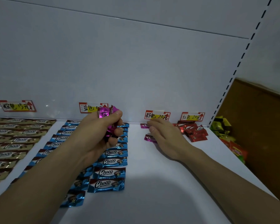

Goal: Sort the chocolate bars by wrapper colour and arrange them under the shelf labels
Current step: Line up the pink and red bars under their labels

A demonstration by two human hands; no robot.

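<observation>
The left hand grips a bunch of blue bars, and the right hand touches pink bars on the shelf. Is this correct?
No. The head view shows the left hand gripping a pink bunch, not a blue one; the right hand does touch pink bars.

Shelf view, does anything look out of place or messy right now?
The red bars sit in a loose overlapping heap under the red label, unlike the brown bars and blue bars, which lie in tidy columns. No bar on the shelf lies in the wrong colour group.
</observation>
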